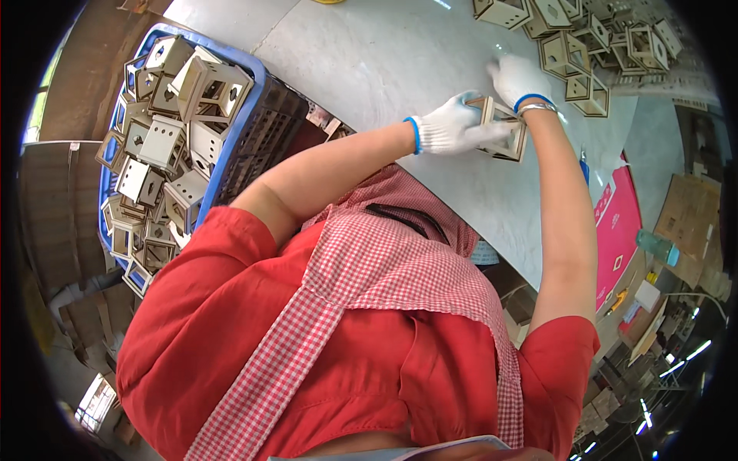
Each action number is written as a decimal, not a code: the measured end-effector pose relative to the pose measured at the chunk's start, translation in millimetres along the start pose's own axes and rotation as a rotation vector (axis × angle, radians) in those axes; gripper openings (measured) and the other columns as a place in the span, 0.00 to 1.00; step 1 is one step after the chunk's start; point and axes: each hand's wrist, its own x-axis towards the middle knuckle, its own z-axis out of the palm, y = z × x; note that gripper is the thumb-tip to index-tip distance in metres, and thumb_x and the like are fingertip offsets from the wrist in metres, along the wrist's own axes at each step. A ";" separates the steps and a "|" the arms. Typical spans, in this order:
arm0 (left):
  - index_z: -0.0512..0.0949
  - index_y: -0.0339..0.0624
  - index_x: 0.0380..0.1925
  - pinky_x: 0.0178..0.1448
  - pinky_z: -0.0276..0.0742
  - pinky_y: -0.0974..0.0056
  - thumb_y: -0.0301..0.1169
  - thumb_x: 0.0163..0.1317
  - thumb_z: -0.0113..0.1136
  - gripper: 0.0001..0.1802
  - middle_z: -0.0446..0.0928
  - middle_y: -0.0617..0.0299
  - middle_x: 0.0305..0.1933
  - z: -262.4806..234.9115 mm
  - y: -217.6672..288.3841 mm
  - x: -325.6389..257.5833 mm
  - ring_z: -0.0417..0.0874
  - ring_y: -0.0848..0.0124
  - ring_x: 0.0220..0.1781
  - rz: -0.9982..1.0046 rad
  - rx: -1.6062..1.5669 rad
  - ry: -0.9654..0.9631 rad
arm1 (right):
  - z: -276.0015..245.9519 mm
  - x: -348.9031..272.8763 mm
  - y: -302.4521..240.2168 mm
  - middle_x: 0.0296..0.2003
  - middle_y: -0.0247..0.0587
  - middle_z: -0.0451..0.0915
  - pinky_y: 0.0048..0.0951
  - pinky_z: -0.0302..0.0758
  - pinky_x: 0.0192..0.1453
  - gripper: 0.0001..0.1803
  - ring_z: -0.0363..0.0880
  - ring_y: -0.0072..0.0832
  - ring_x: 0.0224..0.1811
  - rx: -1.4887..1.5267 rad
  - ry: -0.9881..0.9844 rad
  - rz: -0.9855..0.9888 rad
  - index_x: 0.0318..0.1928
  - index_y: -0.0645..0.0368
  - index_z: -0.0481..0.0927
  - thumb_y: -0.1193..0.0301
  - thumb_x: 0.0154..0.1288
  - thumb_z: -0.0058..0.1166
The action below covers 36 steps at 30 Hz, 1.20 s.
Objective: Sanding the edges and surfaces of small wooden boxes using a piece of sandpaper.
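Both my hands wear white knitted gloves with blue cuffs. My left hand is closed around a small open box frame made of pale wooden panels with dark edges. Its fingers lie along the near and left sides, and the box stands just above or on the grey tabletop. Just beyond the box is my right hand, its fingers smeared by motion and pointing left. Whether it pinches anything cannot be made out. A few tiny bright specks lie on the table by its fingertips.
A blue crate heaped with similar wooden boxes stands at the left. More box frames are piled at the back right. Right of my right forearm are a blue-handled tool, a pink sheet and a green bottle.
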 end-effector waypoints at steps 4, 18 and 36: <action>0.84 0.41 0.32 0.66 0.71 0.48 0.51 0.67 0.61 0.22 0.86 0.51 0.34 -5.0 17.1 3.3 0.84 0.54 0.42 -0.627 -0.516 0.150 | -18.6 -30.8 -27.0 0.49 0.48 0.86 0.44 0.79 0.54 0.18 0.84 0.47 0.49 -0.137 0.589 -0.264 0.57 0.58 0.79 0.69 0.68 0.52; 0.82 0.44 0.25 0.56 0.70 0.49 0.33 0.55 0.61 0.07 0.83 0.60 0.27 19.8 31.1 -4.3 0.81 0.54 0.33 -0.190 0.648 0.292 | 80.5 -98.1 -5.3 0.65 0.50 0.77 0.43 0.76 0.69 0.34 0.80 0.48 0.62 -0.130 0.846 -0.239 0.71 0.56 0.68 0.75 0.62 0.53; 0.82 0.45 0.32 0.63 0.68 0.43 0.32 0.53 0.60 0.07 0.83 0.63 0.32 22.1 34.1 -6.4 0.82 0.56 0.39 -0.164 0.772 0.062 | 99.9 -100.3 30.0 0.65 0.48 0.79 0.47 0.80 0.61 0.41 0.82 0.50 0.58 -0.043 0.719 -0.021 0.74 0.53 0.67 0.82 0.57 0.53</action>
